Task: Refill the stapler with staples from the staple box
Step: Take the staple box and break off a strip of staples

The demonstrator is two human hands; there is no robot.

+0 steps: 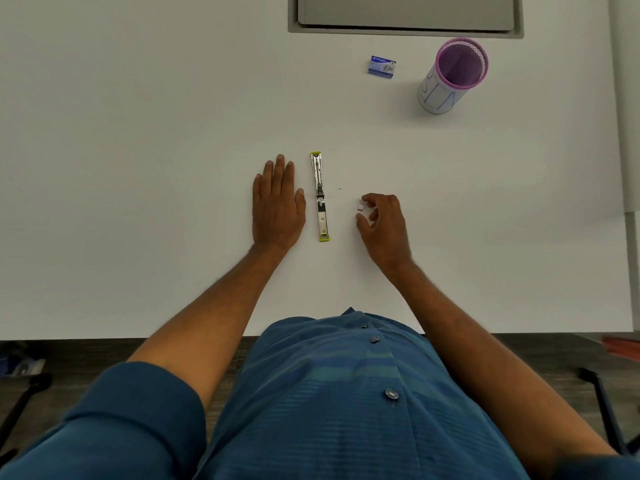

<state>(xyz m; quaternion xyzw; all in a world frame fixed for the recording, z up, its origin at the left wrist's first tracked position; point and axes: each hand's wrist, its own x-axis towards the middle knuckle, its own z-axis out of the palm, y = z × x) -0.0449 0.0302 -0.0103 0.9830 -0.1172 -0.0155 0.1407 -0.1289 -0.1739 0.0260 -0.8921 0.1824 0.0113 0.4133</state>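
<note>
A small stapler with yellow-green ends lies unfolded flat on the white table, its metal staple channel facing up. My left hand rests flat, palm down, just left of the stapler, apart from it. My right hand is to the stapler's right, with fingers curled around small white staple strips at the fingertips; whether the strips are lifted off the table I cannot tell. The blue staple box lies far back, right of centre.
A purple mesh pen cup with a white paper wrap stands at the back right. A grey recessed panel sits at the far edge. One tiny loose staple lies right of the stapler. The table's near edge is by my torso.
</note>
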